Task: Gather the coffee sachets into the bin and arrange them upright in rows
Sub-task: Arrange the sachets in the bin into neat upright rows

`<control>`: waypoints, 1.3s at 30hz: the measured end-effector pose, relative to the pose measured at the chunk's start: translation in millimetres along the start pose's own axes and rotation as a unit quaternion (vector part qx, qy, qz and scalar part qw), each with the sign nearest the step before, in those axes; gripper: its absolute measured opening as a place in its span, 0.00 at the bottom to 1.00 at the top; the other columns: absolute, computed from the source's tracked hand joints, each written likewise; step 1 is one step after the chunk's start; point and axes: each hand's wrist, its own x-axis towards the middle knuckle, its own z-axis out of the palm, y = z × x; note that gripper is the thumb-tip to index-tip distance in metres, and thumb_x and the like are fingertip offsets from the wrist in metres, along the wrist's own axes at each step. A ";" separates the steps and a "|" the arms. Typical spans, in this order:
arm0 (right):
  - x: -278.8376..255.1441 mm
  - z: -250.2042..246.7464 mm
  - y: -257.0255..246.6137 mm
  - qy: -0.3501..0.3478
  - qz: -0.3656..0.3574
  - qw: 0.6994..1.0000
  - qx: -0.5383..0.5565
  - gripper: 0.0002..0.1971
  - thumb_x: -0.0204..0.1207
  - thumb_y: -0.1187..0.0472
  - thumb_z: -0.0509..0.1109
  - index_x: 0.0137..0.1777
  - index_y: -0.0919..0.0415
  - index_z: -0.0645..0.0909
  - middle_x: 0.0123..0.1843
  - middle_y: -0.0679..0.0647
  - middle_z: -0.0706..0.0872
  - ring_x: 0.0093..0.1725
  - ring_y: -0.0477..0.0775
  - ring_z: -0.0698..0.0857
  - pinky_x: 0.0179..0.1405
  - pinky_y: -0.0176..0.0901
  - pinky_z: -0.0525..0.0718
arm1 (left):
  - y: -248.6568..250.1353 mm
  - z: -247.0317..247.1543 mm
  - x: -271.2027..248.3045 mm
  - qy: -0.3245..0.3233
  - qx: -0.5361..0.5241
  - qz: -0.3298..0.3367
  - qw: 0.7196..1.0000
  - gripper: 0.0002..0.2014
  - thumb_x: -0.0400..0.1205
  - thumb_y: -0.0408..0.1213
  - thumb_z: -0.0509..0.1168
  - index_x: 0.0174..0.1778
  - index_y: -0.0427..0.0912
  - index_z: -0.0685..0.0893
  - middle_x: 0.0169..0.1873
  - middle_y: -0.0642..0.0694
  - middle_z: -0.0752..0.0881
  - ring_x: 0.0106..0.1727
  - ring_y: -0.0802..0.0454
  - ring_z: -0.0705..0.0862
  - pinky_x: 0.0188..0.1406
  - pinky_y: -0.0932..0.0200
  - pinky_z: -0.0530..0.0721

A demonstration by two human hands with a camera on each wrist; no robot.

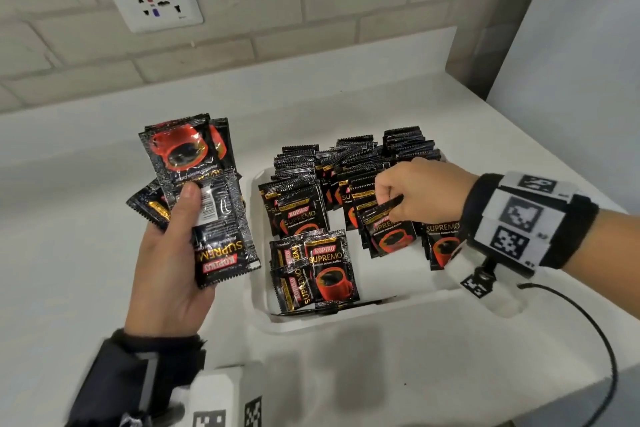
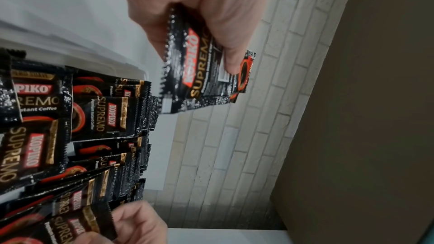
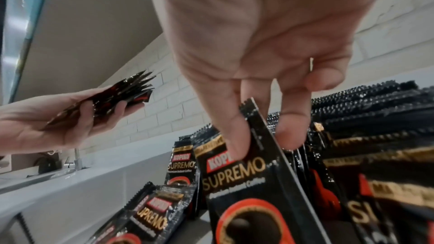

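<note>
The right hand (image 1: 420, 192) is pinching the top edge of one upright sachet (image 1: 391, 230) inside the white bin (image 1: 259, 302); at 9 o'clock from the bin, the left hand (image 1: 169, 263) is grasping a fanned bunch of sachets (image 1: 204, 191) above the counter (image 1: 86, 184)

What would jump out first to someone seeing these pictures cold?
Probably the white plastic bin on the white counter, packed with glossy black-and-red coffee sachets standing in rows. Next, the left hand, raised left of the bin, grips a fanned bunch of sachets. The right hand pinches the top edge of a single sachet over the bin.
</note>
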 end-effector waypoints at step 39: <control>-6.0 -10.1 -26.1 0.097 -0.049 0.905 0.410 0.22 0.66 0.53 0.77 0.56 0.52 0.72 0.57 0.48 0.79 0.38 0.49 0.86 0.24 0.39 0.85 | -47.9 53.4 -10.1 -0.136 0.058 -0.074 0.986 0.25 0.66 0.36 0.71 0.62 0.41 0.80 0.49 0.39 0.90 0.44 0.44 0.90 0.36 0.54 0.88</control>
